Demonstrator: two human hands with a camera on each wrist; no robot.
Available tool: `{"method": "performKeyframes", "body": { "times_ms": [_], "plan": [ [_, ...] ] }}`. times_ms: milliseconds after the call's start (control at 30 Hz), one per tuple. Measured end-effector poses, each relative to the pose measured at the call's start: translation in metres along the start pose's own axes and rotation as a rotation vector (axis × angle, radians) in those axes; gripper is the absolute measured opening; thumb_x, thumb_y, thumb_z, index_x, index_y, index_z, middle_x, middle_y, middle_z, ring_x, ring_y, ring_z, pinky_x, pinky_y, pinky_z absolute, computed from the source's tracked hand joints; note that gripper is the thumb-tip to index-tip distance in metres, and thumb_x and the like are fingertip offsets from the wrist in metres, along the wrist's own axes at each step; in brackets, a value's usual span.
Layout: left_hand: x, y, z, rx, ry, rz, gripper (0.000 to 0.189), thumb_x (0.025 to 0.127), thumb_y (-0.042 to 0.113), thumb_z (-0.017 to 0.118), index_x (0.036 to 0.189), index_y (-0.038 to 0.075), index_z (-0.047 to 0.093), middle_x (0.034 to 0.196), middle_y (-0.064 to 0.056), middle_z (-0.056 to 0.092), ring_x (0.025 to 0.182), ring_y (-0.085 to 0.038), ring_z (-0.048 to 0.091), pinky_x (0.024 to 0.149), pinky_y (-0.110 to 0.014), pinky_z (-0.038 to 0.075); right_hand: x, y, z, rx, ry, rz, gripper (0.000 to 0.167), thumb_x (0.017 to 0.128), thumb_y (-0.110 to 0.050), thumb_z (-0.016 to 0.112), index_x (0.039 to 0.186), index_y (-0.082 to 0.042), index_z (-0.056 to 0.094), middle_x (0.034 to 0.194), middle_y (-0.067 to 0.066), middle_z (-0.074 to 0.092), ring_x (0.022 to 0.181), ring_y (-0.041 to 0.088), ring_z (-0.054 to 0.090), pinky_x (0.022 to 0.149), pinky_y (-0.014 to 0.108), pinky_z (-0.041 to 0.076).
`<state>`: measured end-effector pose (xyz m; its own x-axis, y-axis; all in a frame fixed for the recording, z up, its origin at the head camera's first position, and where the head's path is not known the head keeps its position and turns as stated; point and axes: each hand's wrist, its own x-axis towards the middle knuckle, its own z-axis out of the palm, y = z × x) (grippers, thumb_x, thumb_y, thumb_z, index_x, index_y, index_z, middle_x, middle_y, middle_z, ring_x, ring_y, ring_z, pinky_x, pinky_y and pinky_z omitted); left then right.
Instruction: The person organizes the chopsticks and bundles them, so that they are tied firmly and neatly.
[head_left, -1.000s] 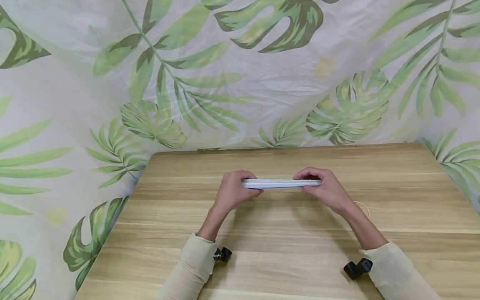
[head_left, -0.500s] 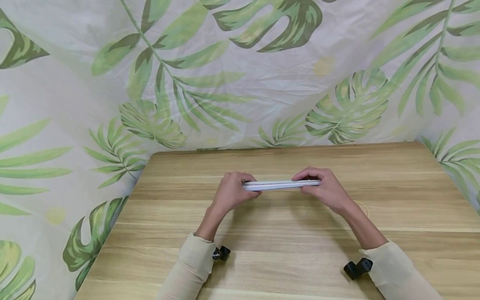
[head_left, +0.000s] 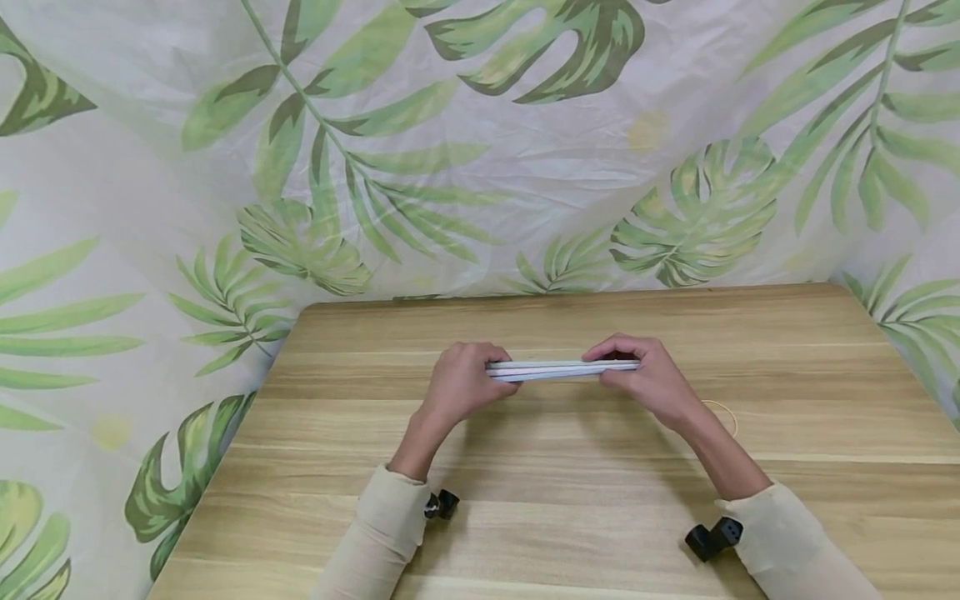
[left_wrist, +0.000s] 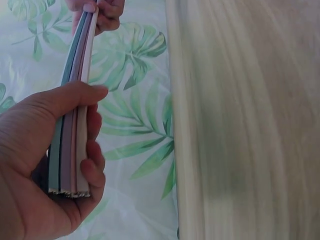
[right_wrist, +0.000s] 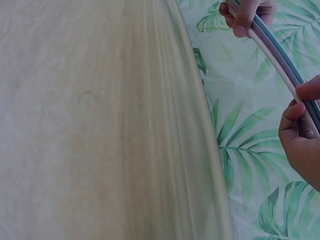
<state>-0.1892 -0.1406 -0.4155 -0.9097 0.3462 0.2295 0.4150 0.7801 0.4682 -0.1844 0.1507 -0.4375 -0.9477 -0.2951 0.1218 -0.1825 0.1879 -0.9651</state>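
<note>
Between my hands I hold a stack of thin booklets (head_left: 555, 369), seen edge-on above the table. My left hand (head_left: 462, 379) grips its left end, thumb on the near side. At the other end, my right hand (head_left: 652, 379) pinches it between thumb and fingers. In the left wrist view, the stack (left_wrist: 69, 145) shows green, purple, pink and white layers inside the curled left hand (left_wrist: 30, 155). The right wrist view has the stack (right_wrist: 275, 52) slanting between both hands, its layers lying close together. The covers' faces are hidden.
A wooden table (head_left: 570, 500) lies under my hands. A thin yellow loop (head_left: 726, 412) rests on it beside my right wrist, partly hidden. A leaf-patterned cloth (head_left: 525, 183) hangs behind the table's back edge. Black cameras (head_left: 714, 539) sit at both cuffs.
The layers of the stack have fanned slightly apart toward its left end. Both hands keep their hold and have hardly moved.
</note>
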Motion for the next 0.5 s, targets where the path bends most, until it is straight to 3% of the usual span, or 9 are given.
{"method": "performKeyframes", "body": {
  "times_ms": [233,500],
  "plan": [
    [0.0009,-0.0063,-0.0056,0.073,-0.089,0.085,0.012,0.082,0.021,0.089,0.079,0.022,0.078,0.069,0.01,0.067,0.061,-0.007,0.049,0.059,-0.026,0.042,-0.0005,0.0013,0.0027,0.004,-0.026,0.012,0.028,0.088,0.012,0.071,0.112,0.0,0.079,0.116,0.012,0.076,0.101,0.01,0.065,0.081,0.023,0.054],
    [0.0013,-0.0107,-0.0099,0.123,-0.121,0.177,0.01,0.086,0.024,0.086,0.084,0.024,0.077,0.069,0.012,0.064,0.059,-0.006,0.047,0.056,-0.025,0.039,-0.0021,-0.0012,0.0033,0.029,-0.039,0.015,0.028,0.087,0.009,0.072,0.115,0.006,0.077,0.109,-0.006,0.075,0.094,0.01,0.062,0.077,0.023,0.053]
  ]
}}
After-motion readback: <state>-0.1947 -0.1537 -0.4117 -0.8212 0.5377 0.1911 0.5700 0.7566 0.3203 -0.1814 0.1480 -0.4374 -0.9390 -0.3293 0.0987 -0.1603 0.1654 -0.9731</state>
